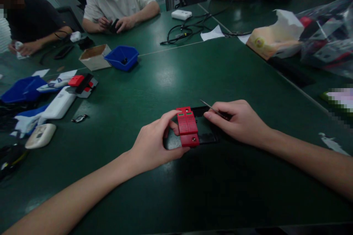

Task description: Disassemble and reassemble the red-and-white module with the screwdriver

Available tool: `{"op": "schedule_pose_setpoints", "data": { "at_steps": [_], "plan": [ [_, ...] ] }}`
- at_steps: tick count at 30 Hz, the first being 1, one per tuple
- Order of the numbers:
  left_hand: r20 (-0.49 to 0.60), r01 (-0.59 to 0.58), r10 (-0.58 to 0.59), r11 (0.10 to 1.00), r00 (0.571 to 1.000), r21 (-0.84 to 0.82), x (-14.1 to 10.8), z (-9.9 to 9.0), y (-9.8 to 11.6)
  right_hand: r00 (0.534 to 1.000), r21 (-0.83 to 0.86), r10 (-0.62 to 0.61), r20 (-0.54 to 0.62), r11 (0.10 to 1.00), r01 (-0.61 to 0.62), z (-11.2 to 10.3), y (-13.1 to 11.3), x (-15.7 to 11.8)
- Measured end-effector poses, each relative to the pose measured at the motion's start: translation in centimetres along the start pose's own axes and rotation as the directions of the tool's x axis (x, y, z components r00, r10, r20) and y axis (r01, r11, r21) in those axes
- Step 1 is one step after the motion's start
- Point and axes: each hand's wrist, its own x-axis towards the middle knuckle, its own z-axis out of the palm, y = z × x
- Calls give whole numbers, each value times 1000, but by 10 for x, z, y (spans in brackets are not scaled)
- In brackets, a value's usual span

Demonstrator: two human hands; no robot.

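Note:
Between the thumb and fingers of my left hand [157, 137] is a red plastic module [188, 126], with a screw near each end and two small green strips on top. A black plastic frame [205, 136] extends to the right from under the module. My right hand [239, 121] is closed around a thin pointed metal tool [211, 107], perhaps a screwdriver or tweezers; most of its handle is hidden in my fingers. Its tip points up and left, apart from the red module, above the frame's far edge.
On the left lie a red-and-black part [81, 82], a white case [59, 104], a cream cover [41, 136] and a small metal piece [79, 118]. Farther off stand a blue bin [121, 58], a cardboard box [95, 57] and cables [179, 33]. Several people sit around the table.

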Motion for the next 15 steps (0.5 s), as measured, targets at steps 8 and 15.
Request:
{"op": "schedule_pose_setpoints", "data": {
  "at_steps": [8, 15],
  "plan": [
    [46, -27, 22, 995, 999, 98, 7, -25, -4, 1000, -7, 3, -19, 1000, -3, -4, 3, -2],
    [-479, 403, -33, 593, 877, 697, -9, -165, -94, 1000, 2, -16, -8, 1000, 17, -7, 4, -2]
  ]
}}
